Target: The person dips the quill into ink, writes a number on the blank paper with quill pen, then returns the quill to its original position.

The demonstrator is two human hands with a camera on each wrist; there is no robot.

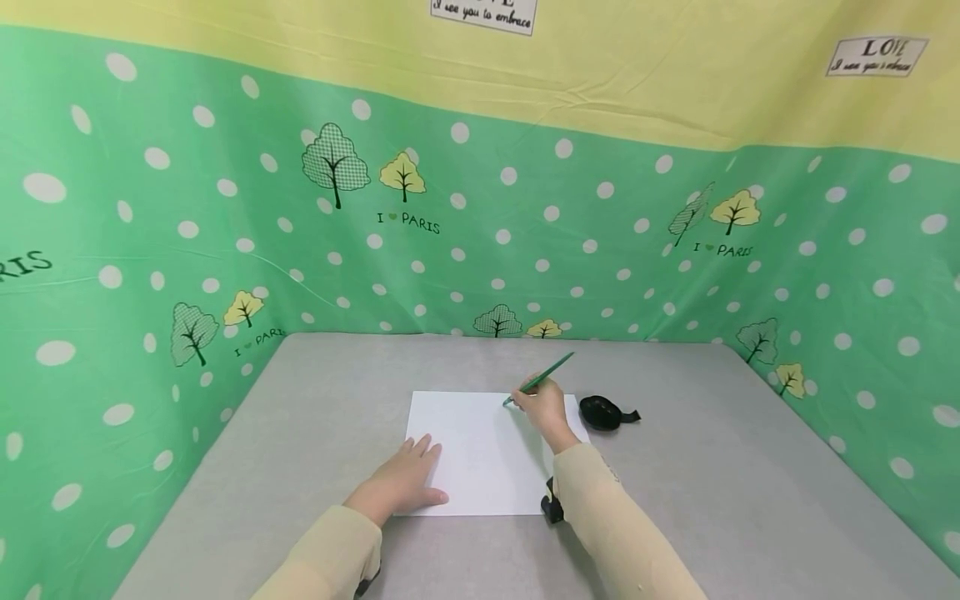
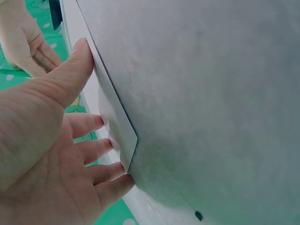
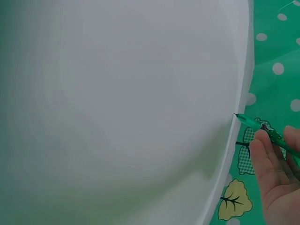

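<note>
A white sheet of paper (image 1: 480, 467) lies on the grey table in front of me. My left hand (image 1: 405, 477) rests at its left side, fingers spread, with the thumb along the near edge. In the left wrist view the fingertips touch the sheet (image 2: 115, 124) by its corner. Over the upper right part of the sheet, my right hand (image 1: 546, 408) grips a slim green pen (image 1: 551, 370) between thumb and fingers. The pen slants, its tip down by the paper's far edge. The right wrist view shows the pen's (image 3: 251, 122) dark point right at the white surface.
To the right of the sheet lies a rounded black object (image 1: 602, 413) with a short tail. A small black piece (image 1: 552, 507) shows beneath the right sleeve. Green dotted cloth (image 1: 525, 275) with tree prints walls the grey table (image 1: 300, 417) at the back and sides.
</note>
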